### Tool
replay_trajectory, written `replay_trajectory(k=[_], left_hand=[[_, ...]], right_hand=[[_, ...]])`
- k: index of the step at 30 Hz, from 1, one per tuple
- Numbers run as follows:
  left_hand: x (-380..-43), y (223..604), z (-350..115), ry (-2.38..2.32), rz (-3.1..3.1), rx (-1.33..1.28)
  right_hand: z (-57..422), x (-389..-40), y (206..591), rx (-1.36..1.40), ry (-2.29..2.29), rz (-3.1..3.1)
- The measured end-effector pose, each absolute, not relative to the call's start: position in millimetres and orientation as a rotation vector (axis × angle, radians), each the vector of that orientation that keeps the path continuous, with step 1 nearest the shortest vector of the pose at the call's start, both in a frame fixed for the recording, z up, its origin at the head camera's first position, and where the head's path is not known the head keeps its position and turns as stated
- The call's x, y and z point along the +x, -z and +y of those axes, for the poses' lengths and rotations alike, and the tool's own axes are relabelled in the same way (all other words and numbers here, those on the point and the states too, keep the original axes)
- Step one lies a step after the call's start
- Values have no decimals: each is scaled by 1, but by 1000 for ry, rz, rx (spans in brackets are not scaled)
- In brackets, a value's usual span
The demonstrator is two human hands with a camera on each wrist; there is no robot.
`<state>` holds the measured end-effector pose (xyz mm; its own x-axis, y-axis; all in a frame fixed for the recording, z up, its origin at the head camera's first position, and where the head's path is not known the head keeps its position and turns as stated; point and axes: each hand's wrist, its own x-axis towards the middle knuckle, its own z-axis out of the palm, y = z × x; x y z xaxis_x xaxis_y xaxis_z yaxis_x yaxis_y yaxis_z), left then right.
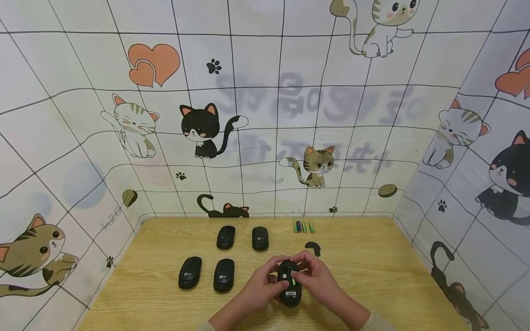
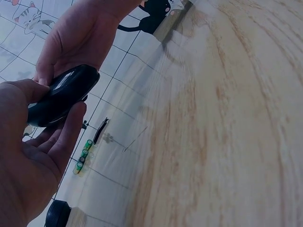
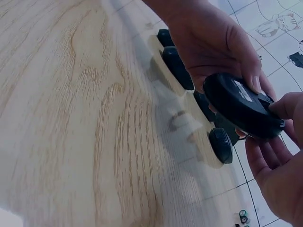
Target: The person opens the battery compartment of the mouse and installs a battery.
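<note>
A black computer mouse (image 1: 290, 299) is held upside down over the front of the table, its white label facing up. My left hand (image 1: 262, 286) grips it from the left, thumb on the underside and fingers beneath. From the right, my right hand (image 1: 318, 275) holds the mouse's far end, its thumb pressing at the uncovered battery slot. A green battery (image 1: 294, 282) shows in that slot, partly hidden by the thumb. In the right wrist view the mouse (image 3: 236, 106) is tilted between both hands. Beyond the right hand lies a black battery cover (image 1: 315, 248).
Several more black mice, including one mouse (image 1: 224, 276) nearest the left hand, rest right side up on the left of the wooden table (image 1: 136, 294). A row of small batteries (image 1: 304, 226) lies near the back edge. A cat-print curtain (image 1: 256, 105) encloses the table's back and sides.
</note>
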<state>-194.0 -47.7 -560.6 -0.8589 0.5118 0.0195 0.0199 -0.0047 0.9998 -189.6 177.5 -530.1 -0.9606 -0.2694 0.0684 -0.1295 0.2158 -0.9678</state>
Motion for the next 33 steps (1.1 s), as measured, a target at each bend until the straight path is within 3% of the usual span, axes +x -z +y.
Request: replay_trajectory(k=[26,33], left_hand=[[-202,556,-52,-1929,1918,575],[-203,557,-54,-1884,1785,618]], right_hand=[[204,-191,543,-1046,1536,2340],[208,-191,542,-958,1503,2388]])
